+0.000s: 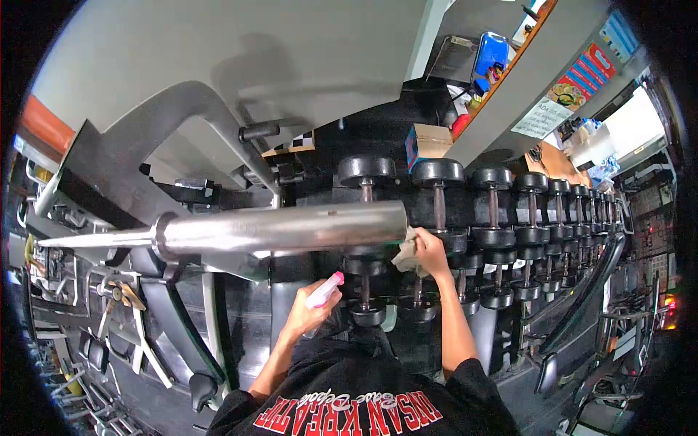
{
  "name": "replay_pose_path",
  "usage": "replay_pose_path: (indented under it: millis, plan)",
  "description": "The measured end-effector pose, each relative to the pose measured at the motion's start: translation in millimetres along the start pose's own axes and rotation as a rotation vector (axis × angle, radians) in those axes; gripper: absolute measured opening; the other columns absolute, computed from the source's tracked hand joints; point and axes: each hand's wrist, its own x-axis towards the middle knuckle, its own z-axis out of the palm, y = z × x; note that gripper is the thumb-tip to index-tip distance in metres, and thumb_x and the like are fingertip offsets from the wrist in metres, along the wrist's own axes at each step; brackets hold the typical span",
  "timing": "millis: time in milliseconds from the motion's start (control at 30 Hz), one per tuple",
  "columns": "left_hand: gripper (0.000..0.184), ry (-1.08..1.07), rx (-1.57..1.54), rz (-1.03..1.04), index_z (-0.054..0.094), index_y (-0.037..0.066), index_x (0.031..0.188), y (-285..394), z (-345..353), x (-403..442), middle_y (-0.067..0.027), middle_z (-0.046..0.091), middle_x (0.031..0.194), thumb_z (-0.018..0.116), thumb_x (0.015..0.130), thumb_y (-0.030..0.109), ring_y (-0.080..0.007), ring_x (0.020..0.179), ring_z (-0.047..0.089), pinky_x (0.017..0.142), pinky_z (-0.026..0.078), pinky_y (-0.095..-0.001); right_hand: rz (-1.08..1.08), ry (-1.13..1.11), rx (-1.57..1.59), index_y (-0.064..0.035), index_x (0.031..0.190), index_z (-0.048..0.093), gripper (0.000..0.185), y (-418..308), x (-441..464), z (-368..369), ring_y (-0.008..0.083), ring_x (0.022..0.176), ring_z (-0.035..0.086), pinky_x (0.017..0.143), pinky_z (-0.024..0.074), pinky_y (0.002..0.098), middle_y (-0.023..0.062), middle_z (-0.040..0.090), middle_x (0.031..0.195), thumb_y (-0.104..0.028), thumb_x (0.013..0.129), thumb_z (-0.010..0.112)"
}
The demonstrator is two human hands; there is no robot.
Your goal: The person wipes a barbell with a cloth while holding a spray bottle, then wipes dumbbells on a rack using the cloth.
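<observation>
A shiny metal barbell point(291, 227) stretches across the view from the left, its thick sleeve ending near the centre. At that end my right hand point(430, 256) grips a crumpled pale cloth point(405, 256), which lies against or just beside the bar's tip. Below the sleeve, my left hand point(309, 311) is closed around a spray bottle point(324, 291) with a pink and white head. The bottle's lower body is mostly hidden by the hand and the dark shirt.
Rows of black dumbbells point(493, 207) fill a rack below and to the right of the bar. A cardboard box point(430, 142) stands behind them. Padded benches point(178, 320) and gym frames occupy the left; a grey wall point(313, 43) rises ahead.
</observation>
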Motion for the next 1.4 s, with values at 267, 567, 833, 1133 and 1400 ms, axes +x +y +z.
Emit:
replay_pose_path:
  millis: [267, 567, 833, 1133, 1400]
  plan:
    - [0.019, 0.136, 0.0, 0.093, 0.064, 0.0, 0.097, -7, 14, -12, -0.0093, 0.067, 0.082, 0.063, 0.084, 0.014, -0.0127, 0.077, 0.062, 0.069, 0.048, -0.026, 0.185, 0.267, 0.442, 0.0055, 0.11, 0.054, 0.023, 43, -115, -7, 0.0127, 0.097, 0.053, 0.086, 0.0388, 0.0251, 0.0098, 0.061, 0.102, 0.0, 0.091, 0.042]
    - [0.02, 0.156, 0.159, 0.299, 0.064, -0.001, 0.095, -23, 35, 13, -0.0174, 0.067, 0.086, 0.062, 0.082, 0.014, -0.0277, 0.082, 0.067, 0.073, 0.051, -0.0334, 0.249, 0.583, 0.449, 0.0079, 0.11, 0.053, 0.023, 40, -163, -5, 0.0127, 0.102, 0.051, 0.09, 0.0373, 0.0245, 0.0074, 0.059, 0.107, -0.005, 0.094, 0.045]
    - [0.019, 0.209, 0.148, 0.262, 0.064, 0.0, 0.093, -17, 48, 16, -0.0164, 0.066, 0.082, 0.063, 0.079, 0.013, -0.0255, 0.077, 0.067, 0.071, 0.05, -0.0321, 0.279, 0.749, 0.398, 0.0062, 0.119, 0.052, 0.032, 21, -127, 15, 0.0203, 0.109, 0.053, 0.095, 0.0375, 0.0311, 0.0113, 0.059, 0.116, -0.012, 0.093, 0.049]
    - [0.018, 0.248, -0.12, 0.261, 0.063, 0.0, 0.1, -37, 30, -20, -0.0031, 0.064, 0.079, 0.063, 0.084, 0.01, -0.0071, 0.063, 0.055, 0.058, 0.045, -0.0226, -0.626, 0.235, -0.361, -0.0119, 0.099, 0.065, 0.031, -49, -22, 92, 0.0277, 0.117, 0.049, 0.103, 0.0338, 0.0425, 0.0069, 0.061, 0.113, -0.002, 0.07, 0.057]
    - [0.02, 0.311, -0.17, 0.225, 0.063, 0.001, 0.101, -47, 26, -41, -0.0013, 0.064, 0.078, 0.062, 0.085, 0.012, -0.0038, 0.056, 0.051, 0.05, 0.042, -0.0203, -0.788, -0.505, -1.283, -0.0181, 0.087, 0.071, 0.018, -68, -9, 183, 0.0191, 0.097, 0.059, 0.092, 0.0347, 0.0397, 0.0007, 0.068, 0.091, -0.02, 0.081, 0.054]
